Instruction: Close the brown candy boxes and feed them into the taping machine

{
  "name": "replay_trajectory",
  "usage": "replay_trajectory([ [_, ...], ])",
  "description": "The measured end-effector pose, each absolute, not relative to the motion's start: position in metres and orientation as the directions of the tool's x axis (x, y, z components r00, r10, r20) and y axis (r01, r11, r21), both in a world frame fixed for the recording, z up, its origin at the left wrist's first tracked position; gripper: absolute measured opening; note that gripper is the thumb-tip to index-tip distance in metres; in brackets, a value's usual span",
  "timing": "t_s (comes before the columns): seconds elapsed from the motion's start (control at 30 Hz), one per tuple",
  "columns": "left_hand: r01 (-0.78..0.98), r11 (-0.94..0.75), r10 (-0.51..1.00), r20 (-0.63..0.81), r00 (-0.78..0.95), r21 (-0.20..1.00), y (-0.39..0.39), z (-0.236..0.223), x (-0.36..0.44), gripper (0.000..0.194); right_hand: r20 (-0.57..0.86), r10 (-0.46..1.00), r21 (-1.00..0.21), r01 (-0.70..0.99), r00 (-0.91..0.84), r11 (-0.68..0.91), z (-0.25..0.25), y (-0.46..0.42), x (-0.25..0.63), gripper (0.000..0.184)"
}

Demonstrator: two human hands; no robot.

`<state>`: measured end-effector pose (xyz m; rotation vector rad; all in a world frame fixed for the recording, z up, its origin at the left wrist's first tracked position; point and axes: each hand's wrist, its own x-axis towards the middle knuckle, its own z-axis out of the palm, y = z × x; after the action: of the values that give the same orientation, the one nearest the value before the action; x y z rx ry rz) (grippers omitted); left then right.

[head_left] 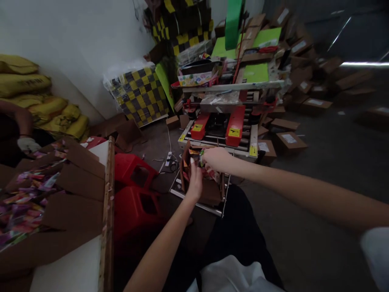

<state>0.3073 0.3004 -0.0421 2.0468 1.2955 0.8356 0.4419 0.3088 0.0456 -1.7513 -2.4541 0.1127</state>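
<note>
Carton (209,190) sat open on metal stand, straight ahead past knees, before red sealing machine (225,129). Both hands met at its mouth: left hand (194,182) inside near flap, right hand (214,159) pinched on colourful packets (209,172), nearer top.

Red stools (136,190), brown carton (209,190), yellow sacks (45,105), black-and-yellow chequered stack (141,95), green sheets (257,73)

No writing can be read. The yellow warning stickers (234,132) on the red machine guards (236,125) and the white labels (289,138) on nearby cartons are blurred.
</note>
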Motion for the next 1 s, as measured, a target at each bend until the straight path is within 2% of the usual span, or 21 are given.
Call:
replay_trajectory([
  [0.07,0.607,-0.492,0.869,0.308,0.387,0.624,0.292,-0.044,0.309,0.066,0.078,0.946,-0.163,0.932,-0.314,0.323,0.046,0.328,0.440,0.012],
  [0.1,0.650,-0.521,0.853,0.315,0.416,0.552,0.288,-0.044,0.311,0.068,0.084,0.946,-0.182,0.928,-0.313,0.324,0.044,0.334,0.440,0.012],
  [0.2,0.787,-0.505,0.863,0.229,0.450,0.355,0.279,-0.040,0.319,0.067,0.103,0.936,-0.240,0.905,-0.337,0.352,0.036,0.331,0.451,0.017],
  [0.27,0.831,-0.480,0.877,0.181,0.446,0.281,0.277,-0.037,0.325,0.064,0.258,0.928,-0.337,0.875,-0.271,0.349,0.026,0.318,0.468,0.024],
  [0.33,0.846,-0.475,0.879,0.168,0.445,0.244,0.278,-0.033,0.330,0.062,0.501,0.865,-0.481,0.816,-0.045,0.320,0.010,0.305,0.484,0.034],
  [0.37,0.850,-0.471,0.881,0.165,0.442,0.237,0.279,-0.032,0.332,0.061,0.579,0.811,-0.550,0.775,0.084,0.312,0.001,0.300,0.488,0.043],
  [0.43,0.856,-0.455,0.890,0.145,0.432,0.246,0.283,-0.032,0.335,0.062,0.593,0.782,-0.635,0.710,0.194,0.305,-0.017,0.294,0.482,0.060],
  [0.5,0.843,-0.434,0.900,0.104,0.424,0.317,0.287,-0.034,0.335,0.060,0.500,0.856,-0.659,0.699,0.130,0.278,-0.027,0.294,0.463,0.062],
  [0.6,0.777,-0.367,0.922,0.085,0.379,0.511,0.290,-0.036,0.329,0.048,0.364,0.929,-0.603,0.775,0.059,0.187,-0.027,0.298,0.431,0.057],
  [0.7,0.662,-0.385,0.921,0.222,0.319,0.643,0.288,-0.028,0.322,0.046,0.350,0.934,-0.572,0.805,0.065,0.158,-0.021,0.300,0.421,0.056],
  [0.77,0.607,-0.459,0.888,0.354,0.293,0.649,0.289,-0.016,0.321,0.044,0.383,0.922,-0.624,0.754,0.064,0.207,-0.024,0.300,0.426,0.055],
  [0.87,0.627,-0.533,0.834,0.475,0.280,0.567,0.303,0.001,0.329,0.041,0.444,0.891,-0.742,0.597,0.094,0.307,-0.036,0.299,0.436,0.059],
  [0.93,0.698,-0.510,0.846,0.441,0.301,0.503,0.317,0.003,0.338,0.042,0.448,0.884,-0.816,0.466,0.138,0.341,-0.043,0.297,0.440,0.063],
  [1.0,0.780,-0.445,0.890,0.310,0.333,0.440,0.329,-0.006,0.343,0.044,0.412,0.891,-0.878,0.343,0.188,0.334,-0.046,0.292,0.442,0.066],
])
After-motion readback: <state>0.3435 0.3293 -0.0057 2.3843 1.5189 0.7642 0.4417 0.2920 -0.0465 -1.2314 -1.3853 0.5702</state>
